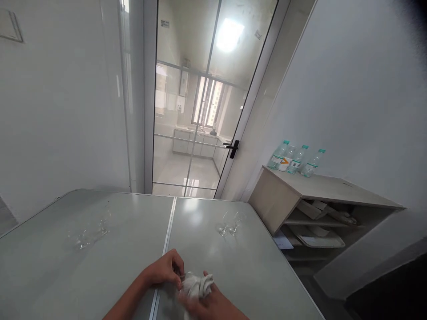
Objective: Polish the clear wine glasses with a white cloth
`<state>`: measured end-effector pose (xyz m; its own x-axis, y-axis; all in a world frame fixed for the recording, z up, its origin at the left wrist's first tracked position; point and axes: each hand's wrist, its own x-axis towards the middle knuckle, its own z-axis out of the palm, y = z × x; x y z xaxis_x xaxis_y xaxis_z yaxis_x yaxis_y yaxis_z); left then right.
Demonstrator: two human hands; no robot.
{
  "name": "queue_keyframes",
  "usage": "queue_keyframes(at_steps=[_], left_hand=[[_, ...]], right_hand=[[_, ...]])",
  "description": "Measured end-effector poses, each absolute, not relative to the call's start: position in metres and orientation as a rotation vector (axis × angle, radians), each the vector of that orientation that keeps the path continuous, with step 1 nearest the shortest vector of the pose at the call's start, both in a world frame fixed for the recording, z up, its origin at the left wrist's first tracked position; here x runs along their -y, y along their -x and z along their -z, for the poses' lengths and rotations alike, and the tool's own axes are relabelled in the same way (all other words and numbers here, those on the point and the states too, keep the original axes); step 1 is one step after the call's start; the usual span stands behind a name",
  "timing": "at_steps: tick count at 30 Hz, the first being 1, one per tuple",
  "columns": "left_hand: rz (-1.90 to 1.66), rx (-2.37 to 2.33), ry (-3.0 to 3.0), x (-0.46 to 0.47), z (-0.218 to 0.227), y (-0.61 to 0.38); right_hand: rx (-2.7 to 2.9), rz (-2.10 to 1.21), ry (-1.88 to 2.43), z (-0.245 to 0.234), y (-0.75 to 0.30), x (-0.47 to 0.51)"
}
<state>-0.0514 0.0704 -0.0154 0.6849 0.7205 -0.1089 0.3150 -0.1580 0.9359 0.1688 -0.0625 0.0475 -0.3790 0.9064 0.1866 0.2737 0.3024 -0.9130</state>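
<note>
Near the front middle of the table, my left hand point(167, 269) is closed, its fingers pinching a clear stemmed glass that the cloth and fingers mostly hide. My right hand point(205, 306) is wrapped round a crumpled white cloth point(198, 285), pressed against the glass; it is a little blurred. Two clear stemmed glasses point(232, 230) stand upright close together on the right half of the table, beyond my hands. On the left half are more clear glasses point(82, 243), faint against the surface.
The pale grey table point(133, 231) has a metal seam point(168, 222) down its middle. To the right stands a low wooden shelf unit point(276, 200) with papers and trays inside. Several plastic bottles point(295, 164) stand on it. Behind the table is a glass door point(190, 169) with a black handle point(234, 149).
</note>
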Motion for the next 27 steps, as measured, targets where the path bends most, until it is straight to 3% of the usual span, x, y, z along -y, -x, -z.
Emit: queue_keyframes(at_steps=[5, 9, 12, 17, 20, 23, 27], left_hand=[[-0.573, -0.813, -1.913, -0.071, 0.02, 0.05], [-1.033, -0.608, -2.492, -0.07, 0.025, 0.034], [-1.152, -0.485, -2.662, -0.067, 0.022, 0.025], [-0.648, -0.815, -1.932, -0.065, 0.011, 0.032], [-0.417, -0.734, -1.685, -0.067, 0.008, 0.039], [-0.651, -0.731, -1.945, -0.067, 0.011, 0.038], [-1.125, -0.597, -2.647, -0.065, 0.014, 0.031]], right_hand=[[1.94, -1.039, 1.079, -0.03, -0.165, 0.06], [1.154, -1.153, 1.211, -0.013, -0.182, 0.042], [0.833, -1.309, 1.188, -0.011, -0.188, 0.034], [1.505, -1.015, 1.273, -0.031, -0.184, 0.054], [1.947, -1.044, 1.138, -0.044, -0.184, 0.064], [1.984, -1.039, 1.136, -0.042, -0.19, 0.059], [1.246, -0.981, 1.294, -0.015, -0.19, 0.032]])
